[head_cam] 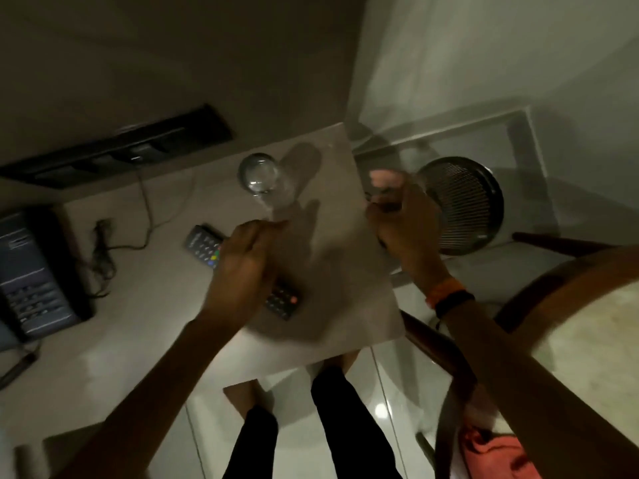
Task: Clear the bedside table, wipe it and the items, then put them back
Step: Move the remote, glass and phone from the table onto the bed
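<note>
A beige bedside table (pixel 166 340) fills the left and middle. An empty clear glass (pixel 264 181) stands near its far edge. A black remote (pixel 281 299) lies on the tabletop, with my left hand (pixel 242 267) blurred over its middle; the fingertips point toward the glass, and I cannot tell whether they grip anything. My right hand (pixel 404 229) is past the table's right edge and is closed around a blurred clear glass-like item (pixel 387 186). A dark desk phone (pixel 34 271) with a coiled cord sits at the left edge.
A black mesh waste bin (pixel 465 205) stands on the floor just beyond my right hand. A wooden chair (pixel 446 361) with a pale seat is at the right, with a pink cloth (pixel 494 451) on it. A dark switch panel (pixel 117 150) is on the wall.
</note>
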The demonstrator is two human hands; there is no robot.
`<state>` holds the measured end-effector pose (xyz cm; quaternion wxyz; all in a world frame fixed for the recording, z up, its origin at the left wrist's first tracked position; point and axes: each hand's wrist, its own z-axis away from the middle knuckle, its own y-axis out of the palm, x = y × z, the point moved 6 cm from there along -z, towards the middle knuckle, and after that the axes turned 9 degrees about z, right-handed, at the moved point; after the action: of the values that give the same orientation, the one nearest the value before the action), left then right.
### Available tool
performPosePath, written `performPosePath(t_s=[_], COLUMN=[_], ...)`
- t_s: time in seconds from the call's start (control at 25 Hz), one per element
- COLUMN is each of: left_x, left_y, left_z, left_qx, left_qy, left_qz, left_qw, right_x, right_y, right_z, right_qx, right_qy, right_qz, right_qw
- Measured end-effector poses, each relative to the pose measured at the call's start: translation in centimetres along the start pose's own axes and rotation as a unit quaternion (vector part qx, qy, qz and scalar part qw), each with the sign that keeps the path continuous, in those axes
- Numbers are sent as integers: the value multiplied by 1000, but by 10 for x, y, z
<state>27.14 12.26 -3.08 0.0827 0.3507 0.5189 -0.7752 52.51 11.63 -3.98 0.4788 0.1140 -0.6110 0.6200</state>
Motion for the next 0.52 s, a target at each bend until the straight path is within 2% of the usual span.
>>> performPosePath(t_s=[0.08, 0.12, 0.16, 0.24, 0.32, 0.4, 0.52], left_x=[40, 53, 60, 68, 70, 74, 88], left_y=[-21, -25, -24, -14, -4, -2, -17], left_z=[15, 21, 26, 37, 44, 54, 91], left_qx=[54, 97, 136, 166, 147, 87, -21], left_qy=[-31, -20, -1, 11, -8, -26, -78], left_qz=[-72, -87, -103, -145, -185, -211, -159], left_qw=[995, 991, 985, 975, 972, 973, 984], right_x=[37, 52, 63, 74, 79, 87, 107], right_y=[55, 80, 100, 127, 132, 130, 131], right_z=[1, 1, -1, -7, -9, 1, 38], right_qx=[124, 175, 203, 202, 160, 130, 150], right_qy=[-42, -56, -65, -65, -71, -114, -160], right_qz=[-36, -36, -23, 20, 36, 60, 152], right_qw=[991, 982, 977, 977, 984, 983, 964])
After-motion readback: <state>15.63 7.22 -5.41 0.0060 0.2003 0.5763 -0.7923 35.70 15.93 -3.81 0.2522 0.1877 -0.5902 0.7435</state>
